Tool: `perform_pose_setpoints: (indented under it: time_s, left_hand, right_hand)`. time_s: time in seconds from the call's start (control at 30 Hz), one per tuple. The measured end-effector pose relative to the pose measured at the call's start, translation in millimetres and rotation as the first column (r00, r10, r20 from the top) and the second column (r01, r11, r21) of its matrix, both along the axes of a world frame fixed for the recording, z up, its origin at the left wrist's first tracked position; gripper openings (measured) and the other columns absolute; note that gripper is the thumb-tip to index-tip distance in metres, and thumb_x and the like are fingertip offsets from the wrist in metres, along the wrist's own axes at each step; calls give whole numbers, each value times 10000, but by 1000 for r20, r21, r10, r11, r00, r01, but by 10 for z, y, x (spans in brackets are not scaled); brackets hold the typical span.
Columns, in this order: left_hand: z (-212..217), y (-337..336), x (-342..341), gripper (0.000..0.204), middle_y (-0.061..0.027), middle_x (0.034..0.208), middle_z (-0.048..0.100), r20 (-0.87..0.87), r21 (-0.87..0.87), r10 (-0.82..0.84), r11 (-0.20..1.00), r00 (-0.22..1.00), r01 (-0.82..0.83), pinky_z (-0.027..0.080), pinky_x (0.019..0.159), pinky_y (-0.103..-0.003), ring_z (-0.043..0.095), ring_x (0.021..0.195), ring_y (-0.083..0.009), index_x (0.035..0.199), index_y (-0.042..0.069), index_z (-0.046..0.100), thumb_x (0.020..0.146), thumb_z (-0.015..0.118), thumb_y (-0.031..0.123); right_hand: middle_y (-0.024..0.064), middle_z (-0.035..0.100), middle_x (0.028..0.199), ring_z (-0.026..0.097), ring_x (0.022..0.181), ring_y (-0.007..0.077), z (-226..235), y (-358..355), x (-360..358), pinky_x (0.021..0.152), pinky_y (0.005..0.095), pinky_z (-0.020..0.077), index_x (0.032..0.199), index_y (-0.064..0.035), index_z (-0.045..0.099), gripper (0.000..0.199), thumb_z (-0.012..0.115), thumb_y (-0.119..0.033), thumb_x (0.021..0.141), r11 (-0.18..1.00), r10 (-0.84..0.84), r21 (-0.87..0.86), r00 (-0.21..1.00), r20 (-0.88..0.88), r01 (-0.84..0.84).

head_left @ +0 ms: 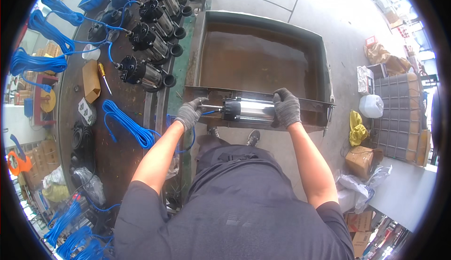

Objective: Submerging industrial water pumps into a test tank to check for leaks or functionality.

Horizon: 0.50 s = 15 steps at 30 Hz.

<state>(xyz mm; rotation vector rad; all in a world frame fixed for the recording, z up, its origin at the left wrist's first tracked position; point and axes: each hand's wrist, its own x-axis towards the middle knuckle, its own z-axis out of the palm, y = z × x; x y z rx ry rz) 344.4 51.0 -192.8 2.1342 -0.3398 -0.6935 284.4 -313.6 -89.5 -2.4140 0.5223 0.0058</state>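
A silver pump with a black end cap (244, 109) lies sideways across the near rim of a big metal water tank (263, 20). My right hand (287, 107), in a grey glove, grips its right end. My left hand (191, 112), also gloved, holds the thin metal handle that sticks out of the pump's left end, where a blue cable (126, 124) trails away. Brown water fills the tank behind the pump.
A row of several similar pumps (151, 44) with blue cables lies on the dark workbench (117, 156) at my left, beside a screwdriver (104, 76) and a cardboard piece (91, 80). A white jug (370, 106), yellow cloth (357, 128) and boxes (359, 161) stand at right.
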Motion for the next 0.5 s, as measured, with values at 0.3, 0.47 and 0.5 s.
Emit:
perform_pose_setpoints:
  time_s: [0.3,0.47,0.5]
  left_hand:
    - [135,172,43,597,12,973,662,-603,-444,84,791,794,-421,532,816,-298,612,896,-86,1454,45,558,977,752,348]
    - [55,83,162,461,-38,1027,738,-251,-41,-82,996,964,74,549,855,-337,665,912,-170,1354,30,619,944,749,196]
    - [54,47,135,461,-38,1027,738,-243,-19,-80,997,967,77,549,855,-337,665,912,-170,1354,30,619,944,749,196]
  right_hand:
    - [162,752,926,763,725,291,23,4,-8,697,422,624,1065,-32,710,199,607,-189,999,1000,4,20,1000,-4,-4]
    - [169,752,943,761,787,300,-3,-11,4,773,430,612,1060,-38,719,199,610,-191,992,998,-10,67,999,-32,12]
    - [171,752,950,760,812,302,-10,-14,-5,796,434,606,1060,-41,722,200,611,-191,990,998,-30,51,999,-26,32]
